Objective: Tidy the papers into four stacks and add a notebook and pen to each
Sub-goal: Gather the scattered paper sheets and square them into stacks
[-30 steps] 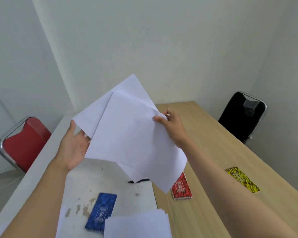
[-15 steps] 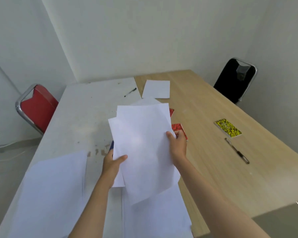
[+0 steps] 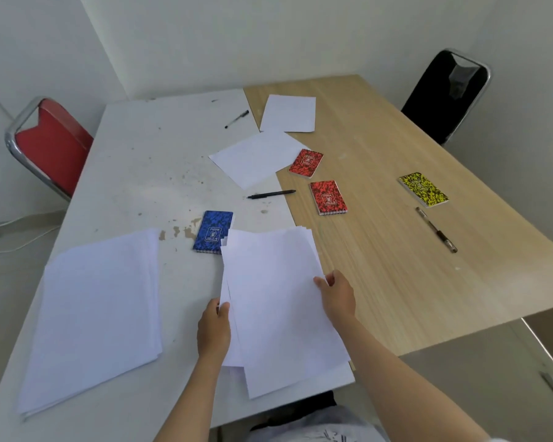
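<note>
**Both hands grasp a sheaf of papers at the near table edge**

The sheaf of white papers (image 3: 278, 307) lies between the hands, its long axis running from 6 toward 12 o'clock. The left hand (image 3: 213, 330) pinches its left edge; the right hand (image 3: 337, 296) grips its right edge. At 11 o'clock the blue notebook (image 3: 213, 231) touches its far corner. At 9 o'clock, apart, rests another paper stack (image 3: 96, 314) on the white table (image 3: 147, 173).

Two bare forearms, no sleeves, light patterned garment (image 3: 320, 432) below
</note>
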